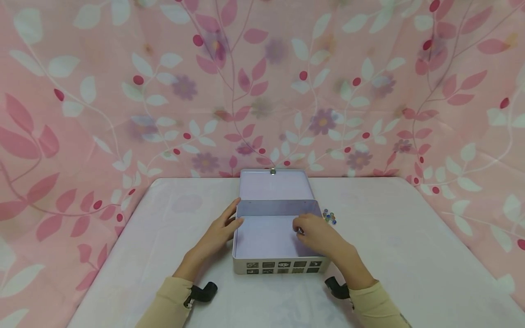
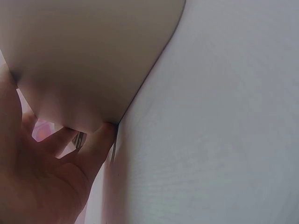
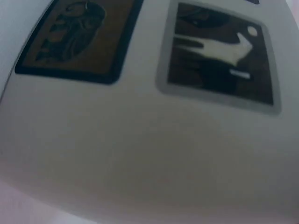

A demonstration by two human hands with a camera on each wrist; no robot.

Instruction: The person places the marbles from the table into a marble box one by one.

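A white bench (image 1: 410, 255) before a pink floral curtain (image 1: 102, 91), with an open tin box (image 1: 279, 266) at its centre.

The left hand (image 1: 219, 232) is laid with straight fingers against the box's left wall; the right hand (image 1: 317, 234) is curled inside the box, something small seemingly pinched, not identifiable. Glass beads (image 1: 329, 216) are piled just beside the box's right edge.

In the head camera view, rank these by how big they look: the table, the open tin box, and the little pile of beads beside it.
1. Table, largest.
2. Open tin box, lid folded back, with the left hand on its side and the right hand inside.
3. Beads, smallest, right of the box.
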